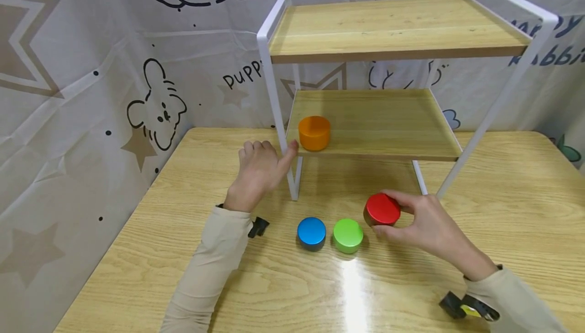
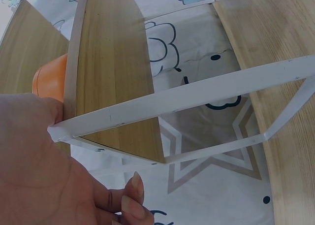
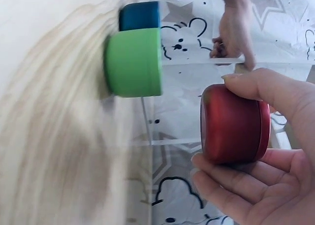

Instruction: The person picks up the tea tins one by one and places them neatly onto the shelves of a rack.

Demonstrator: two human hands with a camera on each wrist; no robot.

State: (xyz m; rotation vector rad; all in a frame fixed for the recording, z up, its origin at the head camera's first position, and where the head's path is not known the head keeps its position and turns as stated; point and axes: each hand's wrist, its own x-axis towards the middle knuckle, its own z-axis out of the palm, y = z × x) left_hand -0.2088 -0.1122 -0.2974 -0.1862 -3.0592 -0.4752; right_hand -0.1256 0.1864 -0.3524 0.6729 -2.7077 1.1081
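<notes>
- Fingers [image 1: 402, 199] of right hand [image 1: 429, 224] pinch red tin [image 1: 383, 209].
- Left hand [image 1: 259, 172], loose, touches shelf leg [image 1: 271, 84].
- Blue tin [image 1: 312, 232] and green tin [image 1: 348, 234] sit left of red.

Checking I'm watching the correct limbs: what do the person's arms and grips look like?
Left sleeve and right sleeve are long, pale beige. Left grip and right grip are gloveless. Black gear sits at both wrists, with a yellow patch on the right.

Lidded red tin [image 1: 383, 210] — nearly upright, aloft above the wooden table [image 1: 283, 292]
</notes>
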